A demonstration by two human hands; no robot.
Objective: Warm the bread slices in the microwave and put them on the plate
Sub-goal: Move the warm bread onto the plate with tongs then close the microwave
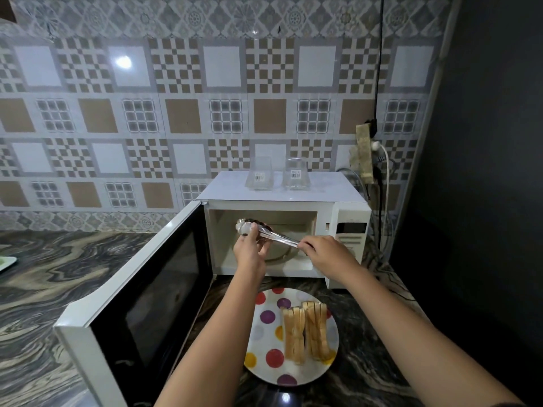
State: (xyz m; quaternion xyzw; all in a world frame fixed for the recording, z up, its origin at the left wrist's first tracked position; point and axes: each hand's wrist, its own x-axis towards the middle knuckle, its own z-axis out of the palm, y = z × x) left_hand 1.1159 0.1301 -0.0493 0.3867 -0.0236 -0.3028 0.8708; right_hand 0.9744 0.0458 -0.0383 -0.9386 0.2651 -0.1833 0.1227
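Meanwhile, I saw tongs [274, 237] held before the open microwave [323, 190], right hand [326, 251] pinching the handle end, left hand [249, 251] gripping near the head, bread slices [307, 330] upright on the dotted plate [264, 339] below.

The left hand [249, 251] and right hand [329, 254] are going bare. A dark sleeve edge [507, 404] is showing on the right arm.

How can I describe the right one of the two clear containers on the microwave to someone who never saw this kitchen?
Look for the white microwave with its door open, against the tiled wall. On its top stand two clear containers with barcode stickers; take the right-hand container, the one nearer the control panel. Its walls are rounded, while its left neighbour has flat, squared sides.
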